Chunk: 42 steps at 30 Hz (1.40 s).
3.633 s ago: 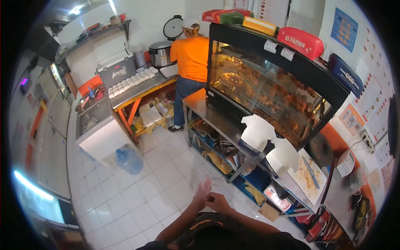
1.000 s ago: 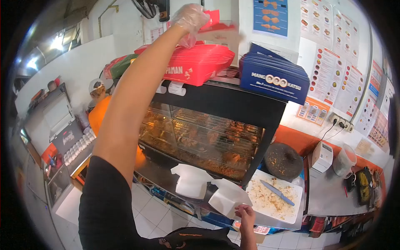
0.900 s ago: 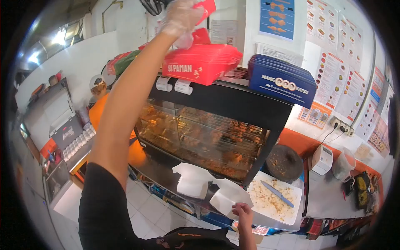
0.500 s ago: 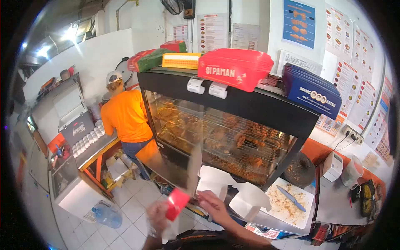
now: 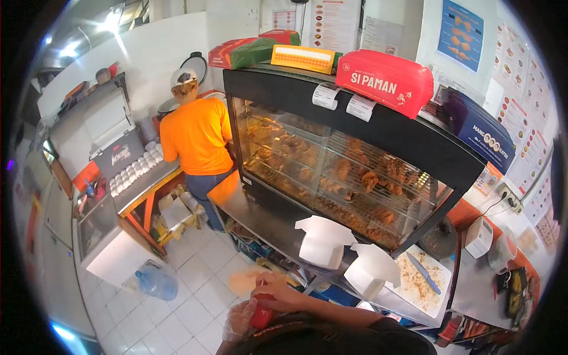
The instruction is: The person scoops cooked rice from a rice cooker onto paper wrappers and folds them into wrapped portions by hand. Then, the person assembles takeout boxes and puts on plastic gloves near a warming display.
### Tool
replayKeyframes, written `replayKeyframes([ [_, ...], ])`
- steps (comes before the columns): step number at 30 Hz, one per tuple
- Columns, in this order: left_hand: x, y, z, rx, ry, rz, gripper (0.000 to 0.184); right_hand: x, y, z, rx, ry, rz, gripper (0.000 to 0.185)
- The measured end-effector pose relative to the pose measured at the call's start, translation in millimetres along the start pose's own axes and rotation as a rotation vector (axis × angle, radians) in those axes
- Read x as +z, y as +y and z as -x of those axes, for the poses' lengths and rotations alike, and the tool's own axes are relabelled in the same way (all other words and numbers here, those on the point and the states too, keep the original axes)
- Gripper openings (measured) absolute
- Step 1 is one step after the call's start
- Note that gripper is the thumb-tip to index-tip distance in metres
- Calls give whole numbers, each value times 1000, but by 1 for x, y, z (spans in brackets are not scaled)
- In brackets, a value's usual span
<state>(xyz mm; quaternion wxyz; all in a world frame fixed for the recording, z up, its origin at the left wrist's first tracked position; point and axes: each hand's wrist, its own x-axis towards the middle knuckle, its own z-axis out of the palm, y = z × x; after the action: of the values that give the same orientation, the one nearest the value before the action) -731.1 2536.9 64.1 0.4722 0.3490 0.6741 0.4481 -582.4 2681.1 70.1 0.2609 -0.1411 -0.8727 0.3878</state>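
Low in the head view, my left hand [image 5: 239,318] wears a clear plastic glove and is closed on a shiny red object [image 5: 262,315], whose kind I cannot make out. My right hand [image 5: 277,294] is bare. Its fingers are bent and closed at the top of the red object, hiding part of it. A pale, smeared, sheet-like thing [image 5: 244,283] shows just beyond the fingers. Two white takeaway boxes, one [image 5: 322,242] and another [image 5: 371,271], stand with raised flaps on the metal counter to the right of my hands.
A glass display cabinet [image 5: 331,160] holds fried food, with stacked red boxes [image 5: 384,83] on top. Right of the takeaway boxes, a knife [image 5: 425,273] lies on a crumb-covered white board [image 5: 408,290]. A person in an orange shirt [image 5: 195,136] stands ahead left. A water bottle [image 5: 156,284] is on the floor.
Both hands have come together, lower and closer to my body. The red object, flat before, is now mostly covered. The tall pale blur before the cabinet is gone. My view has shifted left.
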Motion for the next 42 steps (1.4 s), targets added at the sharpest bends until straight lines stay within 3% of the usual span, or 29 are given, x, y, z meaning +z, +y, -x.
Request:
replayKeyframes([
  [2,-2,27,11,-73,0,-30,38,3,2,-2,-22,-109,-50,26],
  [4,-3,-14,-5,8,-13,223,30,-6,-9,-4,38,-126,-64,21],
  [7,-16,-17,-11,65,-67,505,26,-1,-2,-3,-46,26,-245,29],
  [8,-21,-10,-13,75,-91,581,27,1,3,6,-19,160,-264,47],
  [11,-18,1,-21,212,-113,944,50,12,15,11,399,617,-584,64],
  [12,-16,16,-16,237,-110,1015,58,5,14,17,504,504,-865,66],
  [14,-15,18,-23,165,-136,1199,50,-20,14,29,686,242,-1422,71],
  [16,-13,-2,-43,94,-139,1256,47,-10,27,34,615,409,-1378,62],
  [18,-24,-53,-74,11,-117,1177,48,-19,17,31,547,549,-1373,54],
  [21,-38,-101,-77,35,399,572,43,-20,45,36,510,637,-861,60],
  [22,-29,-80,-75,259,715,204,40,-29,30,33,572,626,-858,61],
  [25,-24,4,-36,814,697,-672,43,-38,25,33,250,335,-4,53],
  [26,-21,38,-27,906,416,-959,38,-31,32,33,219,216,-86,52],
  [29,-16,-26,-66,568,-202,-832,36,-22,30,23,55,-76,83,56],
  [32,-10,30,-60,160,-272,-245,36,-26,-3,16,78,148,110,56],
  [33,-13,15,-72,175,-255,3,37,-28,-10,14,80,237,76,55],
  [35,-20,-33,-101,193,-213,503,38,-13,0,19,-44,191,-88,50],
  [36,-14,-20,-103,31,-150,853,22,-6,-3,17,-66,138,-200,50],
  [37,-14,-18,-107,42,-100,884,23,2,-5,15,-86,87,-316,50],
  [39,-10,-14,-116,66,-6,945,25,14,2,13,-125,188,-323,50],
  [41,-10,1,-115,-48,29,934,30,17,15,9,-150,263,-357,50],
  [42,-12,-9,-128,-67,20,936,31,15,20,7,-147,255,-344,41],
])
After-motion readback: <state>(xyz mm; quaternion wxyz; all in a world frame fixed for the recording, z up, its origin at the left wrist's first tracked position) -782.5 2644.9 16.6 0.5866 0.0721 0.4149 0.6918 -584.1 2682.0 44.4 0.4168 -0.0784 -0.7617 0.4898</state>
